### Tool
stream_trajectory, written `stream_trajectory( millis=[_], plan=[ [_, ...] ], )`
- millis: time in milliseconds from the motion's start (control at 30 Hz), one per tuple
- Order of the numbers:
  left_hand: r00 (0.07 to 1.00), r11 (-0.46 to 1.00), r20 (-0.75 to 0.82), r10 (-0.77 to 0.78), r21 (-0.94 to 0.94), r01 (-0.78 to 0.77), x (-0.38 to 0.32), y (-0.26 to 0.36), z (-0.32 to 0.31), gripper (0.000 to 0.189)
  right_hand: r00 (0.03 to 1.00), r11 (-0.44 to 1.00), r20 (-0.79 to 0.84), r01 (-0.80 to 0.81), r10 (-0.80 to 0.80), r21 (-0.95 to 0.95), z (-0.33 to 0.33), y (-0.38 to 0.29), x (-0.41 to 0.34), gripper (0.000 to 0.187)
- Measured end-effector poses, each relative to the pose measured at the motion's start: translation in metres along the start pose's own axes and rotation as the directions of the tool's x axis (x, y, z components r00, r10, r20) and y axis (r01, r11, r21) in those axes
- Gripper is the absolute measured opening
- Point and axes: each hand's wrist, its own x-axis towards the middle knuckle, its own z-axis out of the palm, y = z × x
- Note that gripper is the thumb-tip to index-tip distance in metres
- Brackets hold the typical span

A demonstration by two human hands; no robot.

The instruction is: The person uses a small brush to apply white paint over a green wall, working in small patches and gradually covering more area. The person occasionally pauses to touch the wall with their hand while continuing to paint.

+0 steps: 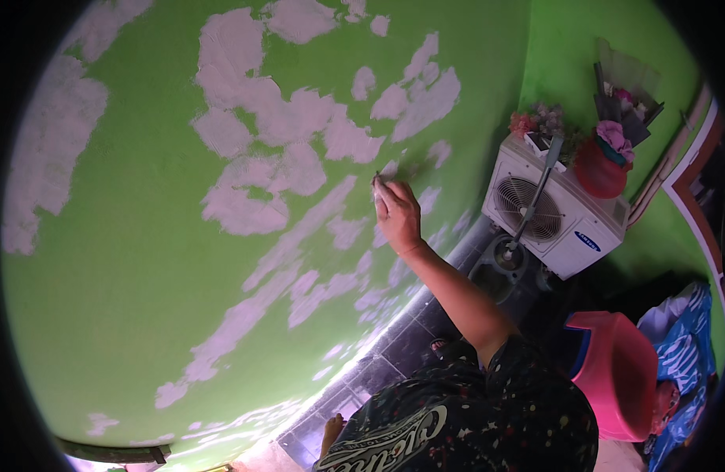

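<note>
My right hand [397, 212] is raised against a green painted wall [132, 283], its arm stretched out. The fingertips pinch a small thin object [375, 176], mostly hidden by the fingers, so its kind is unclear. Whitish residue marks the fingers. Around the hand the wall carries many rough patches of pale filler [297, 115], and a long streak of filler [238, 324] slants down towards the floor. Low beside my dark printed shirt [457, 407] is my left hand [334, 426], mostly covered by the shirt; what it holds, if anything, cannot be made out.
A Samsung air-conditioner outdoor unit [598, 227] stands in the corner, bearing a red vase [601, 168] and a wrapped bouquet [625, 106]. Before it a mop handle [536, 194] rises from a bucket [492, 274]. A pink plastic chair [622, 377] and blue bag [684, 348] sit behind me on the right.
</note>
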Motion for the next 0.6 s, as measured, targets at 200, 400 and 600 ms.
stream_trajectory(
  millis=[200, 400, 600],
  plan=[
    [0.999, 0.999, -0.015, -0.032, -0.035, 0.031, -0.006, 0.003, 0.001, 0.051, 0.988, 0.995, -0.133, -0.085, 0.078, -0.055, -0.020, 0.038, 0.024, 0.025],
    [0.999, 0.996, -0.009, -0.044, -0.077, 0.043, 0.004, 0.020, 0.000, 0.051, 0.990, 0.995, -0.125, -0.067, 0.057, -0.073, 0.003, 0.017, 0.008, 0.027],
    [0.998, 0.996, -0.017, -0.061, -0.065, 0.060, -0.015, 0.009, 0.004, 0.051, 1.000, 0.999, -0.013, 0.000, 0.000, -0.039, -0.016, 0.022, -0.002, 0.022]
  ],
)
